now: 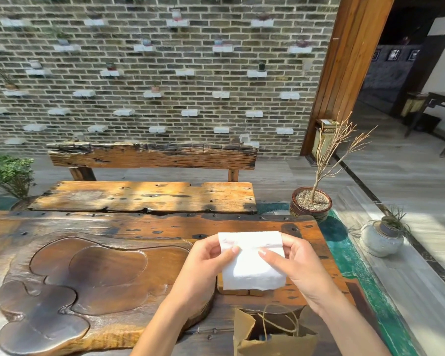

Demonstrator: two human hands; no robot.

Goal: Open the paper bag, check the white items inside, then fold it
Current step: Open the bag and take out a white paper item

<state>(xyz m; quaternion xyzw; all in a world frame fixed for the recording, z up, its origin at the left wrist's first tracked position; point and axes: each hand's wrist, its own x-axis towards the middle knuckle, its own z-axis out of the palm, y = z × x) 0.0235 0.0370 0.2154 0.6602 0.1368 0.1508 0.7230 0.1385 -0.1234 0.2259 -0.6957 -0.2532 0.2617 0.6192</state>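
**Bag open, white item up for inspection, fold yet to come**

Both hands are up over the table [139, 224] and they've got a white item [252, 263] between them. The left hand [206, 263] pinches its upper left corner, thumb on the near face; the right hand [296, 260] grips the upper right edge, thumb pressed flat across the front. It reads as a soft folded wad, tissue or padding, with faint pink marks near its top edge, too faint to make out. It is held clear of the wood, above a small wooden block [238, 291] on the tabletop.

The paper bag [272, 332] sits at the near edge of the table, just below the hands, mouth gaping and twine handles flopped loose. So the opening looks done, and the checking appears to be under way. Something dark shows inside the bag, but whether more white items remain in there cannot be told. Folding has not begun; the bag is still spread wide.

Room to work? Plenty to the left, over the carved tray [88, 278] sunk into the tabletop. The right edge of the table is close to the right wrist, with the floor and a potted twig [311, 201] beyond the far right corner. The bag is near the table's front edge, so flattening it there may want care.
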